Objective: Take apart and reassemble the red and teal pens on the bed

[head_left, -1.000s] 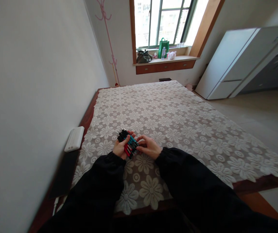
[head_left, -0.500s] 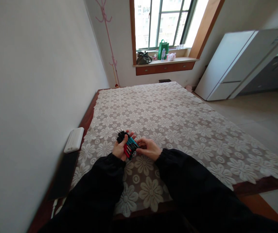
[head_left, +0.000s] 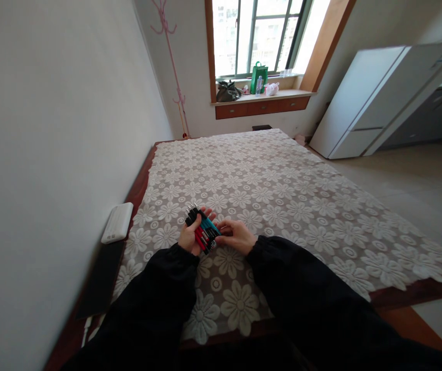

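My left hand [head_left: 190, 235] is shut around a bundle of pens [head_left: 202, 229] with black, teal and red barrels, their tips pointing up and to the left. My right hand [head_left: 237, 235] sits just to the right of the bundle, and its fingertips pinch the pens at their lower ends. Both hands hover low over a table covered by a white lace cloth with a flower pattern [head_left: 267, 190]. Black sleeves cover both of my arms.
A white power bank [head_left: 118, 222] lies at the table's left edge beside the wall. At the back, a window sill [head_left: 261, 96] holds a green bag, a dark bag and a bottle. A white fridge [head_left: 375, 98] stands at right. A pink coat rack [head_left: 172, 62] leans in the corner.
Both hands and the pen bundle have stayed almost in place; my right fingers have closed in slightly on the lower end of the bundle.
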The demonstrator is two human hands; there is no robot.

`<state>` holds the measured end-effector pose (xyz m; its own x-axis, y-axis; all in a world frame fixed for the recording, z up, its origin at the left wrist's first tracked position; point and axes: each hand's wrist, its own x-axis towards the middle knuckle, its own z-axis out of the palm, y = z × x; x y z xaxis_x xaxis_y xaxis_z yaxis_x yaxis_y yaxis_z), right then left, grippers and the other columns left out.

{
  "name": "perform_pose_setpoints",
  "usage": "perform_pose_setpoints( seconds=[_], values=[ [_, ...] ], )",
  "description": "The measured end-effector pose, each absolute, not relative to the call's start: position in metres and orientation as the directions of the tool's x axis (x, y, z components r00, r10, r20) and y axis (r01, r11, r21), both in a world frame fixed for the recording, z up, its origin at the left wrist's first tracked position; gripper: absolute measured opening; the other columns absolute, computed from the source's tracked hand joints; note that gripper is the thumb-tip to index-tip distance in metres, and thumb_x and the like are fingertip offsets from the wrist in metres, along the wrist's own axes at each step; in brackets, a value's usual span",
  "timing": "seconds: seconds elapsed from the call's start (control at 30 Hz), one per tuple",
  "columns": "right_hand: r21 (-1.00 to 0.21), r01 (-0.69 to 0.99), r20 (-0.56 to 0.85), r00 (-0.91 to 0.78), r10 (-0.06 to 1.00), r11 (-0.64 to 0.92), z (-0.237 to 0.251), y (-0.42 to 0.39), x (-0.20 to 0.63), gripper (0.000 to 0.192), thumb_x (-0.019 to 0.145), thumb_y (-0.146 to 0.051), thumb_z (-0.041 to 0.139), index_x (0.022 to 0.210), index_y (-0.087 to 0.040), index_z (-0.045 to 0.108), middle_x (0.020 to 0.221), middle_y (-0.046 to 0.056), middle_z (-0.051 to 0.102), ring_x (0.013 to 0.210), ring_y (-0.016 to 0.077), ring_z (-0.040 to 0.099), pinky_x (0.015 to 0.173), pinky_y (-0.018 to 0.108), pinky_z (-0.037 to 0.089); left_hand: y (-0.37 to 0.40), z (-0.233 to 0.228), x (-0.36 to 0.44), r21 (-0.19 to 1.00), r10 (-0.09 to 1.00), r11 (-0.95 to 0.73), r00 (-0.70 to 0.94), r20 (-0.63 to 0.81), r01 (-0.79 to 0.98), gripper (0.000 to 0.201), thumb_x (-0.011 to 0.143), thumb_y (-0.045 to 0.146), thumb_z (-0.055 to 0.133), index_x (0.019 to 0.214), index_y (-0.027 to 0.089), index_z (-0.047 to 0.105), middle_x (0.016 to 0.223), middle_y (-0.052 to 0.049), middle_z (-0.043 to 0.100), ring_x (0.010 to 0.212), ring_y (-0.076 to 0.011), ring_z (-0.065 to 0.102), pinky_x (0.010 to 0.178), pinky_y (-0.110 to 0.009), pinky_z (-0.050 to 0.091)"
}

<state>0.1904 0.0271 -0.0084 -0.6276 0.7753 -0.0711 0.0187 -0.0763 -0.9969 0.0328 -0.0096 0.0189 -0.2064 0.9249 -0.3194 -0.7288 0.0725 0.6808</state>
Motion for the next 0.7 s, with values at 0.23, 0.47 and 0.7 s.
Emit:
perform_pose_setpoints(
  seconds=[0.23, 0.47, 0.7],
  values=[
    [-0.988, -0.005, -0.114, -0.652, 0.749, -0.154, -0.0048, 0.0261, 0.1899, 0.040, 0.065, -0.038, 0.083, 0.092, -0.015, 0.065, 0.080, 0.003, 0.073, 0.070, 0.0168, 0.069, 0.068, 0.031, 0.055, -0.0106, 0.0184, 0.0333, 0.703, 0.931, 0.065, -0.210, -0.299, -0.709, 0.027, 0.083, 0.021, 0.070, 0.109, 0.016, 0.067, 0.123, -0.010, 0.069, 0.120, -0.0313, 0.061, 0.102, -0.048, 0.050],
    [-0.993, 0.017, -0.101, -0.642, 0.760, -0.118, -0.0043, 0.0258, 0.1905, 0.038, 0.066, -0.040, 0.082, 0.089, -0.015, 0.065, 0.079, 0.003, 0.073, 0.069, 0.0169, 0.069, 0.068, 0.031, 0.055, -0.0107, 0.0180, 0.0335, 0.709, 0.935, 0.081, -0.192, -0.297, -0.701, 0.026, 0.083, 0.020, 0.069, 0.108, 0.015, 0.068, 0.124, -0.012, 0.068, 0.123, -0.0325, 0.059, 0.104, -0.050, 0.049],
    [-0.996, 0.035, -0.085, -0.638, 0.766, -0.081, -0.0032, 0.0256, 0.1907, 0.037, 0.067, -0.040, 0.081, 0.089, -0.015, 0.064, 0.076, 0.002, 0.071, 0.066, 0.0157, 0.068, 0.063, 0.028, 0.053, -0.0126, 0.0193, 0.0343, 0.711, 0.952, 0.080, -0.157, -0.262, -0.699, 0.028, 0.083, 0.022, 0.069, 0.110, 0.015, 0.068, 0.130, -0.012, 0.065, 0.127, -0.0330, 0.055, 0.109, -0.050, 0.045]
  ],
)
